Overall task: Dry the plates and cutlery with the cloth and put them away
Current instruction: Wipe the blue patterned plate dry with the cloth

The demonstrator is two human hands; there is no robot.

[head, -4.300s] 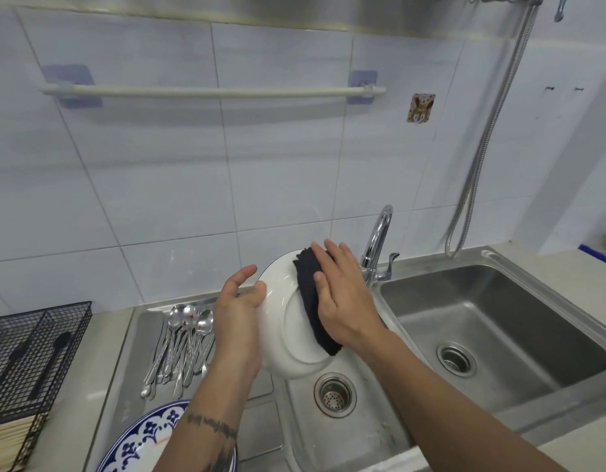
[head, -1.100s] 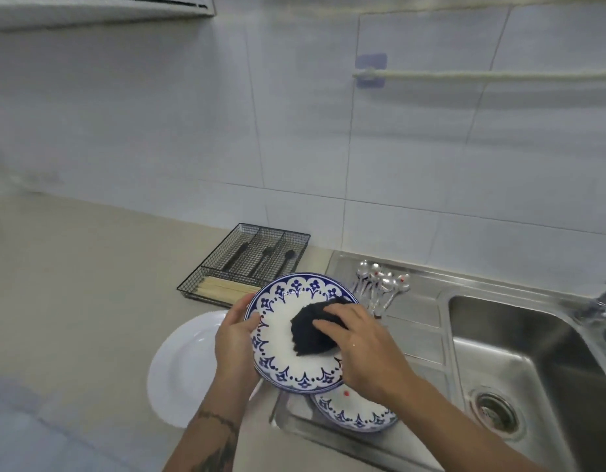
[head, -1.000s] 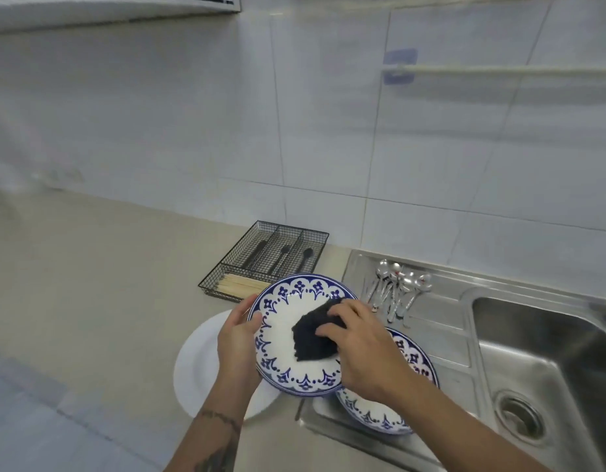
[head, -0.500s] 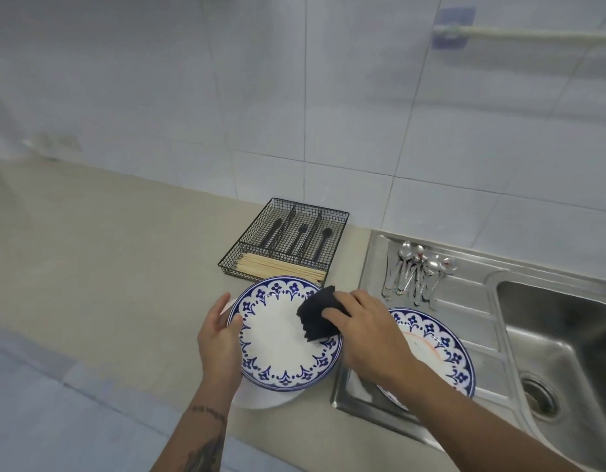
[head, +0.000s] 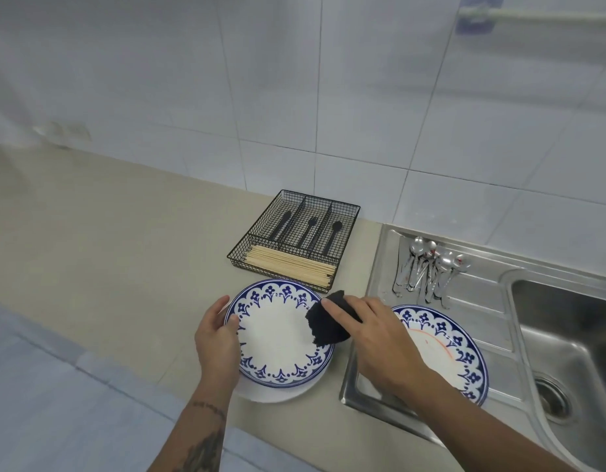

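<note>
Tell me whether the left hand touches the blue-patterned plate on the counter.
Touching: the head view shows the left hand gripping the blue-patterned plate's left rim.

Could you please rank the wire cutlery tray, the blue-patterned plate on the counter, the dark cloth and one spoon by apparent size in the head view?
1. Wire cutlery tray and blue-patterned plate: look alike, unranked.
2. Dark cloth.
3. Spoon.

Blue-patterned plate [head: 277, 338] is stacked flat on white plate [head: 281, 391]; black cloth [head: 327, 323] is bunched at its 3 o'clock rim. Second patterned plate [head: 458, 349] and spoons [head: 427, 270] are seen on drainboard.
</note>
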